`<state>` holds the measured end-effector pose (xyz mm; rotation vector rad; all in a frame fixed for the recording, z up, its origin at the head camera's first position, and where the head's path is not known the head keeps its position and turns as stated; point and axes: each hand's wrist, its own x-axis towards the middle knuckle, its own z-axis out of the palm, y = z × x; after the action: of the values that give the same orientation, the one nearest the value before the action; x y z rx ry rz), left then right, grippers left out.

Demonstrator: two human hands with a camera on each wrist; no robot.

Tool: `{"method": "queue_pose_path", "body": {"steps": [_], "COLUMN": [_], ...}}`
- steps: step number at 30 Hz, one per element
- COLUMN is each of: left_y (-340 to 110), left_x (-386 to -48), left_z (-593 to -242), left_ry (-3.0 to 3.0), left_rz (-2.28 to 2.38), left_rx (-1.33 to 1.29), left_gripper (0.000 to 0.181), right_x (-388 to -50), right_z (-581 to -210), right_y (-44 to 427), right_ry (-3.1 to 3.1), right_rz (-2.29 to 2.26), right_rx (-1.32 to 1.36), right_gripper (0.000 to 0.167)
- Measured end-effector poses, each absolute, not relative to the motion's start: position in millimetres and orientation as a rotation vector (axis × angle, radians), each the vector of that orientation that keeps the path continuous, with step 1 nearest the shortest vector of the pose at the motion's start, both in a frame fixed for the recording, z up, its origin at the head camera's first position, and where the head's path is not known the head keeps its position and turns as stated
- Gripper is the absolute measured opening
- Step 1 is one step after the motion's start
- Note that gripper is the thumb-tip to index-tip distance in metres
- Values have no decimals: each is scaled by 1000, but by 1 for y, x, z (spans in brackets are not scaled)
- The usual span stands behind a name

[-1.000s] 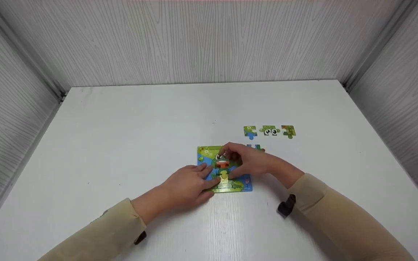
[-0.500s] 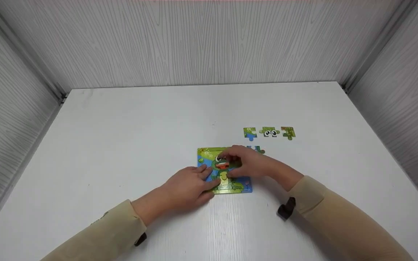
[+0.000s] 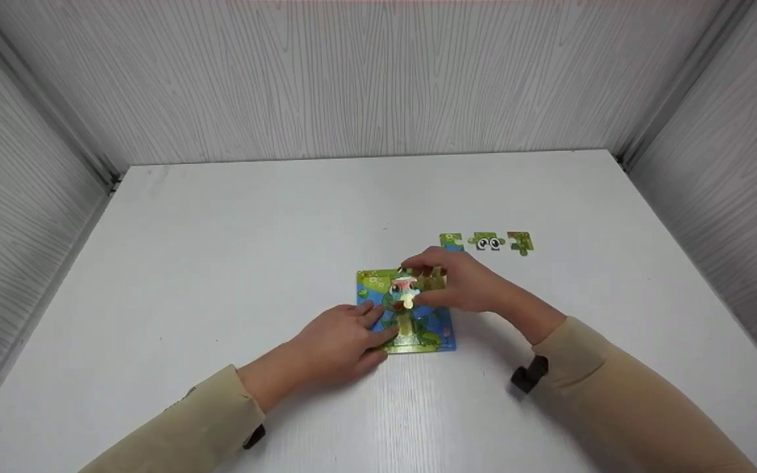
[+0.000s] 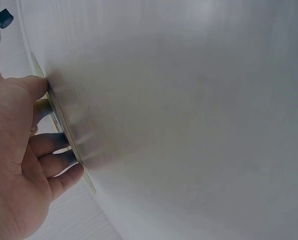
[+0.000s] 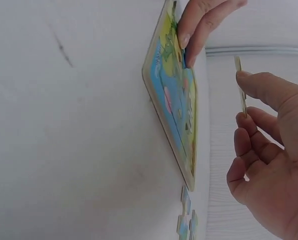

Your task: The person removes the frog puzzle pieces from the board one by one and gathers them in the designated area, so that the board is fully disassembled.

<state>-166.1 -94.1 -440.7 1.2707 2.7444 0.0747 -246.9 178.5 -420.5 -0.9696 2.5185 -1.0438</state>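
My left hand point(image 3: 332, 341) rests on the left side of a square frog jigsaw board point(image 3: 443, 336), with spread fingers on its face and the thumb at its near edge. In the left wrist view, the board's thin edge shows beside the thumb point(image 4: 36, 87). My right hand point(image 3: 467, 282) pinches a shiny jigsaw piece point(image 3: 408, 299) between thumb and fingers. That piece point(image 5: 241, 87) stands edge-on and apart from the board in the right wrist view. The frog's eyes are visible on the board behind it.
Loose jigsaw pieces lie beyond the board: a green-blue one point(image 3: 451, 239) partly behind my right hand, one with two eyes point(image 3: 487, 242), and a green-brown one point(image 3: 521, 241). Wood-grain panels point(image 3: 365, 79) enclose the white table point(image 3: 240, 223) at the back and sides.
My right hand has lifted the orange-and-yellow piece off the middle of the board and shifted slightly away and right. The left hand keeps its place on the board.
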Motion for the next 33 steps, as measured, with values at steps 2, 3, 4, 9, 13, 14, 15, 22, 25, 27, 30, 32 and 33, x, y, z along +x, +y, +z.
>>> {"method": "queue_pose_path", "body": {"steps": [2, 3, 4, 9, 13, 14, 15, 22, 25, 27, 30, 32, 33], "left_y": [-94, -94, -94, -94, -95, -95, -95, -95, -94, -94, -94, -94, -94], "left_x": [-166, -166, -166, -166, -165, -165, -165, -166, -166, -166, -166, -166, -166], "left_z": [-441, -441, -441, -441, -442, -442, -442, -444, -444, -444, -443, -443, -442], "left_ry": [2745, 2744, 2743, 2734, 2735, 2736, 2738, 2745, 2745, 2744, 2743, 2742, 2741], "left_rz": [83, 84, 83, 83, 75, 72, 71, 74, 72, 66, 61, 60, 61], "left_rx": [1267, 1262, 1259, 1233, 1249, 1257, 1262, 1274, 1273, 1269, 1261, 1256, 1254], "left_gripper": [48, 48, 48, 48, 48, 48, 48, 48, 48, 48, 49, 49, 49], "right_x": [-247, -247, -248, -250, -251, -252, -252, -258, -259, -260, -260, -261, -262], "right_z": [-417, -415, -413, -410, -411, -411, -411, -414, -415, -417, -420, -422, -423], "right_y": [183, 186, 188, 204, 219, 223, 227, 254, 266, 274, 284, 290, 293], "right_ry": [2539, 2546, 2556, 2587, 2596, 2605, 2609, 2668, 2690, 2699, 2711, 2715, 2719], "right_rz": [-1053, -1060, -1059, -1076, -1107, -1108, -1112, -1114, -1106, -1100, -1093, -1094, -1094], "right_rx": [-960, -947, -934, -864, -869, -874, -877, -816, -769, -721, -674, -648, -639], "right_gripper": [56, 55, 55, 52, 50, 50, 50, 50, 50, 50, 50, 49, 48]}}
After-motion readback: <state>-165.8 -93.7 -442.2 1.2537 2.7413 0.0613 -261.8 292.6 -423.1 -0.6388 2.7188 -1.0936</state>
